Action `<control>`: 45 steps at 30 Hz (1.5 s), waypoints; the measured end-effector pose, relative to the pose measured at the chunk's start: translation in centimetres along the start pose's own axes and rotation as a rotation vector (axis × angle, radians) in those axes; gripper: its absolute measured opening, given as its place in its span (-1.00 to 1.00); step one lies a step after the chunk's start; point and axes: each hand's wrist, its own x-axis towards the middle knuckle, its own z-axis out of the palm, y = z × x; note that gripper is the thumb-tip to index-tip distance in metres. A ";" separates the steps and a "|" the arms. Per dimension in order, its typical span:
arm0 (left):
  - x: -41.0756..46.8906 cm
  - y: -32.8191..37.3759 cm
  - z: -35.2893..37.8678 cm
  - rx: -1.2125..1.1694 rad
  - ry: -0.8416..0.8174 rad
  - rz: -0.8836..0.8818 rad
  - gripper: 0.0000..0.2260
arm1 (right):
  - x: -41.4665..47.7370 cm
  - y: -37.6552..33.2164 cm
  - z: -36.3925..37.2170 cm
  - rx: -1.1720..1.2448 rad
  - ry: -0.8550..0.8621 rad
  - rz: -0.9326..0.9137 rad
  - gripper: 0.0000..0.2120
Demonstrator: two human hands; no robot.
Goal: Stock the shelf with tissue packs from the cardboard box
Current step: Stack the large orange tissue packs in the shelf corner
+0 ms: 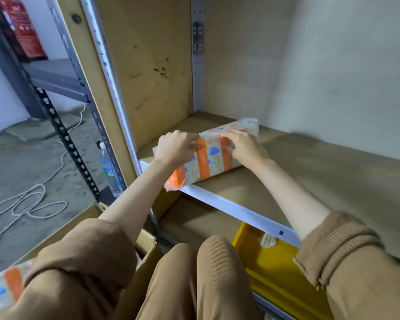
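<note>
Brown shelf [310, 172] bears the pack [208, 158] near its left corner, long axis front to back, near end overhanging the rail [229, 204]; left hand [176, 146] and right hand [243, 146] flank it, fingers seemingly curled on its wrap

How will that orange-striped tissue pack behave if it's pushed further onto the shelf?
The tissue pack probably slides easily: glossy wrap on a flat shelf. Likely soft, its near end looks rumpled. Lying flat, it shouldn't roll.
</note>
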 end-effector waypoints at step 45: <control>17.8 -4.5 11.3 0.272 -0.105 -0.241 -0.43 | 4.3 1.6 10.7 0.105 -0.163 0.218 -0.56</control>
